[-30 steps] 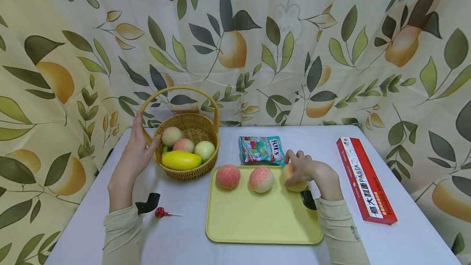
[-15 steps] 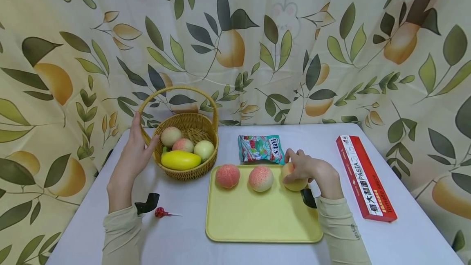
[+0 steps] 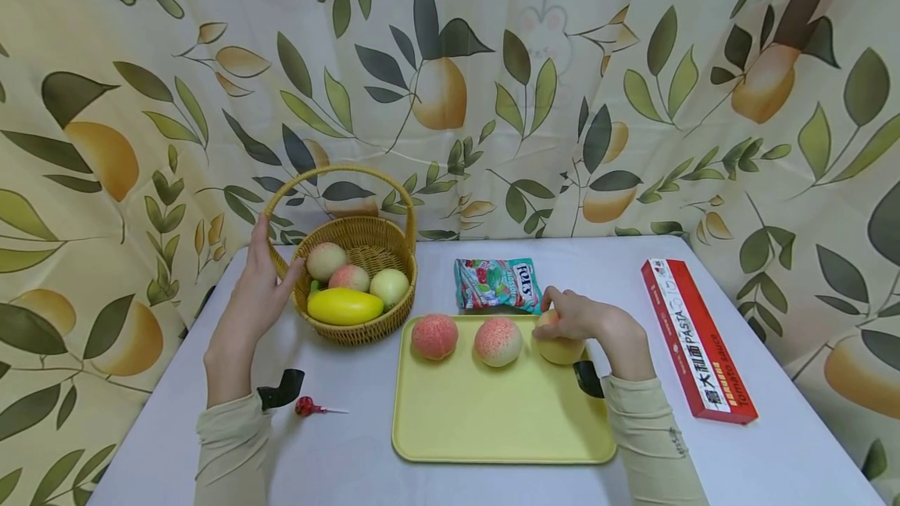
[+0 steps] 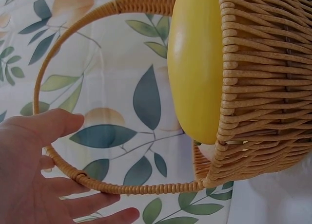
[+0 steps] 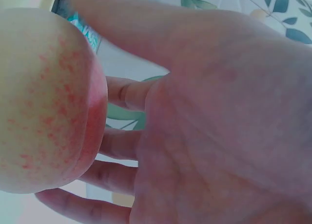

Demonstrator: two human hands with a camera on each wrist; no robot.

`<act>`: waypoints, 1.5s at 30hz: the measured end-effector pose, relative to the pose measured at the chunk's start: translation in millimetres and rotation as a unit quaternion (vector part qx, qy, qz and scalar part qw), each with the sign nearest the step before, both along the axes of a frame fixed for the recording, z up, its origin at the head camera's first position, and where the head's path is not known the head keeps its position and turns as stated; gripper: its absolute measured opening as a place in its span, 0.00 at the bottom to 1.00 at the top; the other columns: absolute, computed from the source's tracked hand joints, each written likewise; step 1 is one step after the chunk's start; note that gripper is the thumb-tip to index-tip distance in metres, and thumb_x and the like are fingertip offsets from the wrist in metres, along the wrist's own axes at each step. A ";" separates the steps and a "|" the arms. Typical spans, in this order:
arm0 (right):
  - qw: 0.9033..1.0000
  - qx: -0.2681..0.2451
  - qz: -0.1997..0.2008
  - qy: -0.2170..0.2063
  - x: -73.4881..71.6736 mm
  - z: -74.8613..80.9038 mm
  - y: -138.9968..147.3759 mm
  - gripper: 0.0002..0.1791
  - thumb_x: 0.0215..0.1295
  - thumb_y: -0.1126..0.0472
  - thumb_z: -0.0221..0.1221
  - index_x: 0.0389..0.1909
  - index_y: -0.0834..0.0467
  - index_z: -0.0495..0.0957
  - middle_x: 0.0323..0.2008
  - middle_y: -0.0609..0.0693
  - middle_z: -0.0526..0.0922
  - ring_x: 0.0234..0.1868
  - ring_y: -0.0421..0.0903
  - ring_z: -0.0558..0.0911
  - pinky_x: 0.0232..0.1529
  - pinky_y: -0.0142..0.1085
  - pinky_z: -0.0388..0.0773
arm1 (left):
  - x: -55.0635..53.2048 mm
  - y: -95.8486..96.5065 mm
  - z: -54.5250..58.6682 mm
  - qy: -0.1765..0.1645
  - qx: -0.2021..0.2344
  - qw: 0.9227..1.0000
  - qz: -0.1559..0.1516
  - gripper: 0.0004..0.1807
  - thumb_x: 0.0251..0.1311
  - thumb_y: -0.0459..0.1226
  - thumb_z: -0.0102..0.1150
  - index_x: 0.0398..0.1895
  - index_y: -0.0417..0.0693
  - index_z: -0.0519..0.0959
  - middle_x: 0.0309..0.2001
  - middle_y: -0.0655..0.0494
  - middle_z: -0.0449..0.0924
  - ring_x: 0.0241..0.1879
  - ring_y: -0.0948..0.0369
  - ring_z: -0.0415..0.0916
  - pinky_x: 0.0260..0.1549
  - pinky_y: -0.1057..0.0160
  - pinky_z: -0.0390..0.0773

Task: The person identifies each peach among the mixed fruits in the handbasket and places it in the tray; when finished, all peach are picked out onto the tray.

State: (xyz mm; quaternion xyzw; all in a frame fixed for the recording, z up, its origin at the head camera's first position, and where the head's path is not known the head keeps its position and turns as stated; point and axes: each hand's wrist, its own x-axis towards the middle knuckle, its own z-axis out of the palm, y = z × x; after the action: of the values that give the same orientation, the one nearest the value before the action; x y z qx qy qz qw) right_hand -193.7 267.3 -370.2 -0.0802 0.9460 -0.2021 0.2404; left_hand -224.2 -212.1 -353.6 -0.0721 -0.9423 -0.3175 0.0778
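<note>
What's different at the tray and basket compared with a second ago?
On the right hand, the thumb has moved up the pale peach, uncovering more of its near side; full release isn't clear. Unchanged: left hand at the basket handle, tray, pink peach, speckled peach.

tabletop (image 3: 337, 463): white | packet (image 3: 498, 285): teal, lying toward the back | box (image 3: 699, 340): red and white, lettered "PASTA" and "Tomato sauce", lying slantwise at right | lollipop (image 3: 316, 407): red head, white stick pointing right, lying at left | curtain (image 3: 443, 96): pale, printed with leaves and orange fruit, faint rabbit figure above middle
</note>
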 end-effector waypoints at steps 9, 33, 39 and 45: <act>0.999 0.018 -0.002 0.033 -4.2 -4.0 0.0 0.31 0.70 0.41 0.59 0.59 0.63 0.72 0.56 0.70 0.71 0.57 0.65 0.71 0.56 0.58 0.75 | 0.8 0.7 1.1 -0.007 0.005 1.000 0.001 0.52 0.77 0.57 0.44 0.81 0.57 0.18 0.84 0.44 0.24 0.79 0.30 0.46 0.69 0.23 0.55; 0.955 -0.093 0.025 0.281 -12.7 5.7 -14.2 0.48 0.66 0.39 0.65 0.81 0.42 0.53 0.82 0.59 0.50 0.80 0.67 0.54 0.72 0.75 0.57 | 1.1 0.0 0.2 -0.007 0.005 1.000 0.001 0.52 0.77 0.56 0.44 0.81 0.58 0.17 0.84 0.45 0.23 0.79 0.30 0.46 0.68 0.22 0.55; 0.941 -0.098 0.027 0.322 -12.6 11.2 -16.9 0.48 0.64 0.41 0.68 0.81 0.43 0.55 0.81 0.60 0.52 0.80 0.65 0.55 0.71 0.74 0.59 | 0.9 -2.1 1.1 -0.002 0.003 1.000 0.001 0.51 0.78 0.55 0.45 0.81 0.57 0.18 0.85 0.46 0.23 0.78 0.30 0.47 0.70 0.24 0.55; 0.937 -0.106 0.048 0.329 -12.6 12.6 -25.2 0.46 0.66 0.43 0.67 0.80 0.42 0.55 0.81 0.57 0.52 0.80 0.64 0.55 0.67 0.74 0.66 | -2.3 -0.9 -0.1 0.000 0.010 1.000 -0.005 0.51 0.78 0.53 0.46 0.82 0.57 0.19 0.85 0.48 0.22 0.79 0.31 0.46 0.70 0.24 0.54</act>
State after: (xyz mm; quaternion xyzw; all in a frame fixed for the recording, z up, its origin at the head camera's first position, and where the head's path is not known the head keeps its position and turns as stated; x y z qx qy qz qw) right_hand -206.3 242.1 -357.6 -0.2126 0.9404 -0.2517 -0.0847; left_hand -226.6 -213.0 -353.6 -0.0755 -0.9386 -0.3277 0.0769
